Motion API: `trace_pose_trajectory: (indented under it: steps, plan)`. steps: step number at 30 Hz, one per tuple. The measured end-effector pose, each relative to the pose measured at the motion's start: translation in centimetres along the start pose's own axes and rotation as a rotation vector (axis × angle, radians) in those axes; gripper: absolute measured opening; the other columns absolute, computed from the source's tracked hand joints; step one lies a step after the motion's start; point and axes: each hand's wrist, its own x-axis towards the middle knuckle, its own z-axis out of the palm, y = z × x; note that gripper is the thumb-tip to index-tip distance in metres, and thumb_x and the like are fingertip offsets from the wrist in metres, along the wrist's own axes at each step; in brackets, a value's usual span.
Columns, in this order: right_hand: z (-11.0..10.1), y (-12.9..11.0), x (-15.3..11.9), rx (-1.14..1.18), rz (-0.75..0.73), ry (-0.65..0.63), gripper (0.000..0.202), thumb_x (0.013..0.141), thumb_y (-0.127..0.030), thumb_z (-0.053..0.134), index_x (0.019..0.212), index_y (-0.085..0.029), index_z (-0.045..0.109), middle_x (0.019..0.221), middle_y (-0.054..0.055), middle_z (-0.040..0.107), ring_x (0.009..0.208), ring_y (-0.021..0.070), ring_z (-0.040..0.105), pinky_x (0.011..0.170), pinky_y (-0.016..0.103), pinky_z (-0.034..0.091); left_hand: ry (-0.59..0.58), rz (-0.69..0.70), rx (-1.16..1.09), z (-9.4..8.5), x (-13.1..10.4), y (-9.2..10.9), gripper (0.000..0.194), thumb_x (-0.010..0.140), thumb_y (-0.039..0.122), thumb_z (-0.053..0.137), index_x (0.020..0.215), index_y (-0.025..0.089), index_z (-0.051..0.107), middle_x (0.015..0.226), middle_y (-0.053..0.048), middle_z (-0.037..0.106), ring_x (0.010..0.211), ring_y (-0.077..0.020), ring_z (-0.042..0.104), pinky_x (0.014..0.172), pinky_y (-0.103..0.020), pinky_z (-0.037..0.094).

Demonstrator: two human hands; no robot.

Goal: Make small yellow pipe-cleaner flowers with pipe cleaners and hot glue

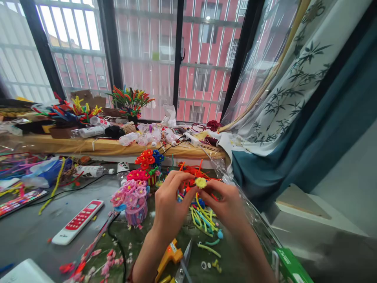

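Between my two hands, above the cluttered tabletop, is a small fuzzy yellow piece (200,182). My left hand (173,200) pinches its left side with thumb and forefinger. From the right, the fingertips of my right hand (228,204) close on the same piece. Beyond and below the hands lie yellow-green and blue fuzzy stems (203,220) and a pile of red ones (196,171). An orange glue gun (171,255) rests behind my left forearm, beside open-bladed scissors (184,263).
Pink fuzzy flowers (132,192) in a striped pot stand left of my hands, with red flowers (145,159) behind. Farther left lies a white remote (78,222). A black cable (118,236) crosses the table. At the lower right is a green box (293,265); bottles (90,171) lie near the sill.
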Motion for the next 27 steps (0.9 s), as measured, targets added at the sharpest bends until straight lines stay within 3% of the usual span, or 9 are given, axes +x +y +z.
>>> trace_pose_trajectory:
  steps: [3, 8, 16, 22, 27]
  plan:
    - [-0.4, -0.4, -1.0, -0.074, -0.088, 0.033, 0.007, 0.088, -0.017, 0.065, 0.082, -0.018, 0.069, 0.075, 0.0, 0.072, 0.065, 0.013, 0.064, 0.063, 0.02, 0.046, 0.065, 0.326, 0.195, -0.6, -0.9, 0.9, 0.013, 0.084, 0.01, 0.069, 0.095, 0.016, 0.067, 0.09, -0.003, 0.065, 0.075, -0.0114, 0.06, 0.068, -0.022, 0.048]
    - [-1.1, -1.0, -2.8, -0.253, -0.239, 0.077, 0.009, 0.09, -0.018, 0.063, 0.082, -0.018, 0.065, 0.074, 0.001, 0.07, 0.066, 0.0147, 0.064, 0.063, 0.022, 0.045, 0.047, 0.494, 0.31, -0.9, -2.1, 2.1, 0.014, 0.084, 0.009, 0.069, 0.095, 0.017, 0.067, 0.083, -0.003, 0.064, 0.071, -0.0131, 0.058, 0.067, -0.025, 0.049]
    - [-1.1, -1.9, -4.7, -0.485, -0.356, 0.11, 0.023, 0.097, -0.018, 0.05, 0.078, -0.018, 0.063, 0.071, 0.005, 0.068, 0.064, 0.017, 0.061, 0.061, 0.026, 0.043, -0.037, 0.516, 0.376, -1.3, -3.6, 2.4, 0.02, 0.087, 0.009, 0.064, 0.105, 0.017, 0.067, 0.084, -0.004, 0.066, 0.066, -0.013, 0.055, 0.061, -0.025, 0.047]
    - [-0.7, -1.7, -4.9, -0.493, -0.348, 0.083, 0.021, 0.098, -0.019, 0.05, 0.083, -0.018, 0.065, 0.076, 0.007, 0.07, 0.067, 0.0181, 0.062, 0.064, 0.028, 0.042, -0.036, 0.478, 0.32, -1.4, -4.0, 1.7, 0.019, 0.086, 0.006, 0.064, 0.101, 0.018, 0.065, 0.083, -0.003, 0.066, 0.07, -0.0129, 0.058, 0.066, -0.024, 0.049]
    - [-0.5, -1.3, -4.2, -0.516, -0.353, 0.063, 0.027, 0.099, -0.021, 0.048, 0.076, -0.018, 0.062, 0.074, 0.007, 0.069, 0.066, 0.0184, 0.06, 0.062, 0.028, 0.04, -0.062, 0.492, 0.341, -1.2, -3.4, 1.1, 0.022, 0.087, 0.006, 0.062, 0.104, 0.018, 0.065, 0.085, -0.004, 0.067, 0.07, -0.013, 0.059, 0.066, -0.024, 0.049]
